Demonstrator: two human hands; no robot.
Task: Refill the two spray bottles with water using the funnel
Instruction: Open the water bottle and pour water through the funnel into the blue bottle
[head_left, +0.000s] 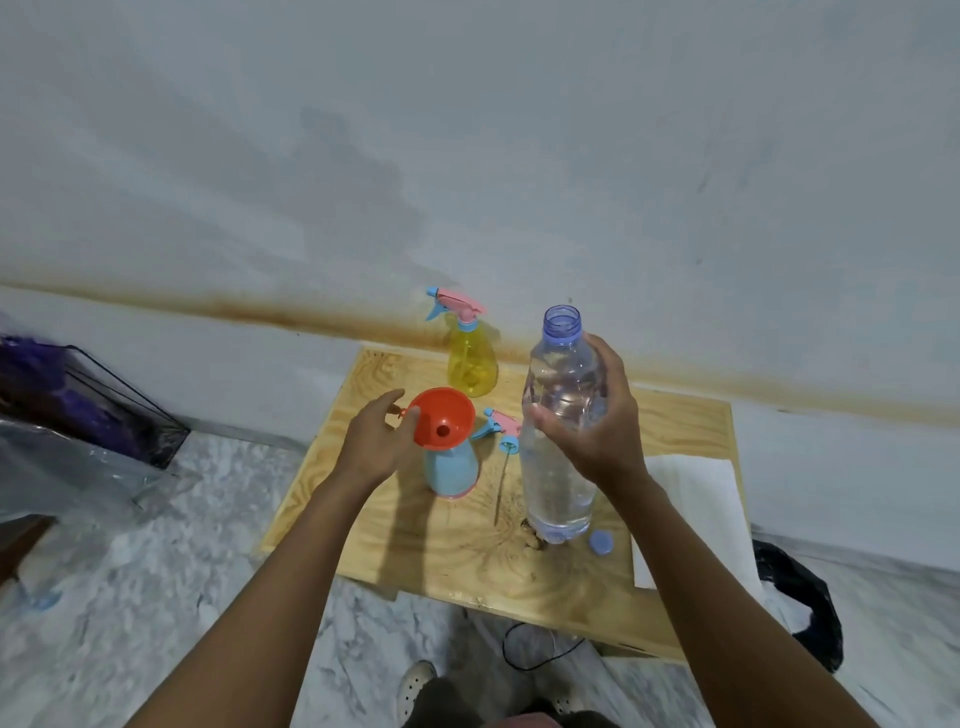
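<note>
wire basket (111, 402): it sits on the floor at the far left, with something purple inside.
left hand (374, 447): it reaches to the orange funnel and pinches its left rim with the thumb and fingers.
orange funnel (441, 418): it sits in the open top of the blue spray bottle, in the middle of the wooden table (457, 551).
blue spray bottle (451, 473): it stands up under the funnel and has no spray top on.
yellow spray bottle (471, 358): it stands at the far edge of the table by the wall, with its pink and blue spray top on.
loose spray top (503, 427): it lies on the table between the blue spray bottle and the water bottle.
water bottle (558, 467): it is big, clear and upright, with water inside and its mouth open.
right hand (597, 431): it wraps around the upper part of the water bottle and grips it.
blue cap (601, 542): it lies on the table just beside the bottom of the water bottle.
white cloth (696, 514): it lies on the right side of the table.
</note>
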